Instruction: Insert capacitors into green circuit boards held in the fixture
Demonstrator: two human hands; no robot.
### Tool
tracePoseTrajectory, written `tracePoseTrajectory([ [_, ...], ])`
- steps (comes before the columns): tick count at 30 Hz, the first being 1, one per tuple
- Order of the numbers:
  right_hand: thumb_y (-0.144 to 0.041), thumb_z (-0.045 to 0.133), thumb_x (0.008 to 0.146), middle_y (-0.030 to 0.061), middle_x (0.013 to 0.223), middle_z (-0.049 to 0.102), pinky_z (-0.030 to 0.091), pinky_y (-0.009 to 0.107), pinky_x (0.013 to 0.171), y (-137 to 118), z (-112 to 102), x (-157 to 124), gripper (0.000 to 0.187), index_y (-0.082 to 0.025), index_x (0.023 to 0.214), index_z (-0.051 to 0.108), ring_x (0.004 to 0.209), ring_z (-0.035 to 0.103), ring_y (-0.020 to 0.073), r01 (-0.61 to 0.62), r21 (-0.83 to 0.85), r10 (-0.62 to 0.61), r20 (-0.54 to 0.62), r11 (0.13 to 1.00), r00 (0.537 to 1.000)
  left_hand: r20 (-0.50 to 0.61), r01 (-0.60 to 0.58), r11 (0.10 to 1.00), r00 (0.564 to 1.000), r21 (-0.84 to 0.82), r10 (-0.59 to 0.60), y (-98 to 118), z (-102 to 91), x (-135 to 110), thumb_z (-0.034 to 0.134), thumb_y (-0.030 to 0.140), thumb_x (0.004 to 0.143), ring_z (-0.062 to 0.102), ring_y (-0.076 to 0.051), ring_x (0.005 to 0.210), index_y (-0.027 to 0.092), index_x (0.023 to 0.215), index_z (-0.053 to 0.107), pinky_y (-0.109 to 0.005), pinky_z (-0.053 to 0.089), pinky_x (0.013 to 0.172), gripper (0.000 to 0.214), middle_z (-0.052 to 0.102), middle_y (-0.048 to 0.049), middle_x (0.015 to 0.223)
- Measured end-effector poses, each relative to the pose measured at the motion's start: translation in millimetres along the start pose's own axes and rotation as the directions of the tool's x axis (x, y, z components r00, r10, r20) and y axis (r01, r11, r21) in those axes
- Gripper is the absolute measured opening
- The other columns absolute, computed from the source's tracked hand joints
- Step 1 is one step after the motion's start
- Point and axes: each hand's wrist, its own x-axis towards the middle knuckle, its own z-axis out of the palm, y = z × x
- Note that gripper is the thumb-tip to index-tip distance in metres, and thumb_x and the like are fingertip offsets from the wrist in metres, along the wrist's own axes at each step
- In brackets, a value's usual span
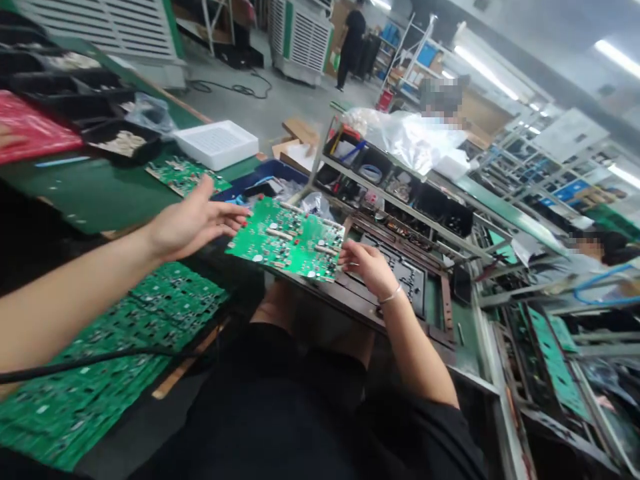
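A green circuit board (287, 240) with white, red and black components is held tilted in front of my lap. My right hand (370, 267), with a thin bracelet at the wrist, grips its right edge with fingers closed. At the left edge is my left hand (193, 220), thumb raised and apart, fingers stretched out with the tips at the board's edge; whether they press on it is hard to make out. Below my left forearm lie stacked green boards (115, 340). Another populated board (183, 175) rests on the green table (115, 190).
A brown frame fixture (440, 293) with a dark panel sits on the line to the right, below a shelf of black parts bins (387, 170). A white tray (220, 143), a black bin (123, 140) and a red bag (35, 130) stand left. Other people are nearby.
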Motion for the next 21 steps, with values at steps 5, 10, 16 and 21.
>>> tracePoseTrajectory([
  [5, -0.065, 0.073, 0.064, 0.0020, 0.068, 0.065, 0.046, 0.019, 0.053, 1.4, -115.9, -30.2, 0.054, -0.013, 0.078, 0.065, 0.058, 0.062, 0.0106, -0.012, -0.129, -0.022, -0.258, 0.992, 0.966, 0.215, 0.069, 0.989, 0.976, -0.133, -0.040, 7.5, 131.8, 25.6, 0.009, 0.060, 0.095, 0.061, -0.022, 0.085, 0.011, 0.088, 0.069, -0.035, 0.049, 0.080, 0.078, 0.065, -0.0129, 0.085],
  [10, -0.070, 0.068, 0.067, 0.0024, 0.062, 0.064, 0.042, 0.020, 0.048, 17.4, -204.4, -39.6, 0.058, -0.013, 0.074, 0.064, 0.052, 0.059, 0.0107, -0.090, -0.256, -0.044, -0.474, 0.962, 0.879, 0.309, 0.128, 0.956, 0.950, -0.264, -0.042, 2.9, 237.9, 45.9, 0.022, 0.061, 0.095, 0.058, -0.018, 0.070, 0.006, 0.093, 0.065, -0.030, 0.047, 0.067, 0.069, 0.061, -0.0105, 0.077],
  [16, -0.064, 0.052, 0.085, 0.0006, 0.054, 0.059, 0.040, 0.019, 0.049, 34.3, -256.6, -26.7, 0.054, -0.015, 0.063, 0.058, 0.047, 0.055, 0.0088, -0.203, -0.382, -0.051, -0.560, 0.901, 0.827, 0.305, 0.223, 0.942, 0.942, -0.250, -0.142, -9.7, 305.4, 65.7, 0.020, 0.059, 0.097, 0.053, -0.016, 0.061, 0.010, 0.088, 0.056, -0.026, 0.042, 0.061, 0.062, 0.056, -0.0059, 0.066],
  [21, -0.059, 0.044, 0.092, -0.0003, 0.060, 0.061, 0.041, 0.015, 0.053, 36.4, -295.0, -10.4, 0.053, -0.014, 0.068, 0.059, 0.050, 0.058, 0.0068, -0.299, -0.437, -0.011, -0.579, 0.848, 0.815, 0.377, 0.135, 0.968, 0.925, -0.210, -0.047, -9.5, 330.2, 82.1, -0.004, 0.056, 0.098, 0.055, -0.015, 0.072, 0.009, 0.087, 0.054, -0.031, 0.042, 0.082, 0.075, 0.056, -0.0040, 0.068],
])
